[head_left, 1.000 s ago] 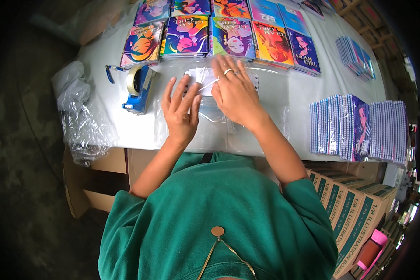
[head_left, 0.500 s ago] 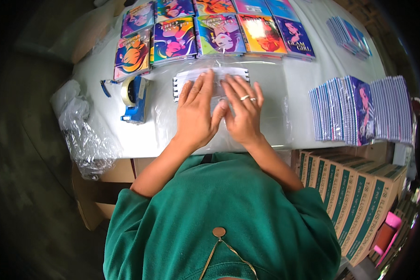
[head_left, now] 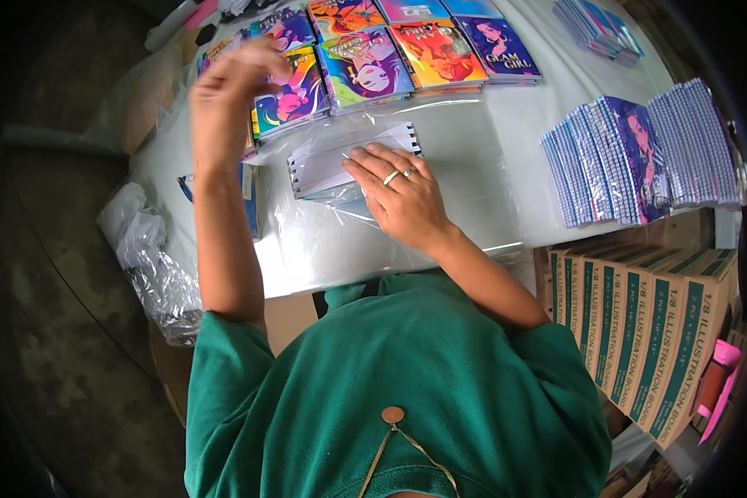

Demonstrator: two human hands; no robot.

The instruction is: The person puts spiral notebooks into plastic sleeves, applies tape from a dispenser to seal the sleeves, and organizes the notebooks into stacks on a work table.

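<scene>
While my right hand lies palm down with fingers stretched and close together on the coil-bound notebook bundle, nothing is clamped in it. The bundle sits just on my side of the lime-edged notebook. My left hand is raised to the left of that notebook, blurred, its fingers loosely bent; I cannot tell whether it holds anything.

I'd judge the bundle fairly light but solid, stiff along its coils and softer across the pale paper face. The clear plastic film around it probably makes it slick and wrinkles easily. I would take hold at the two coiled ends, thumbs on top, without crushing the wire.

Its long axis runs left to right, roughly along the lime-edged notebook's near edge, the right end slightly farther from me. Black coils show at both ends, so I cannot tell which is its head.
</scene>
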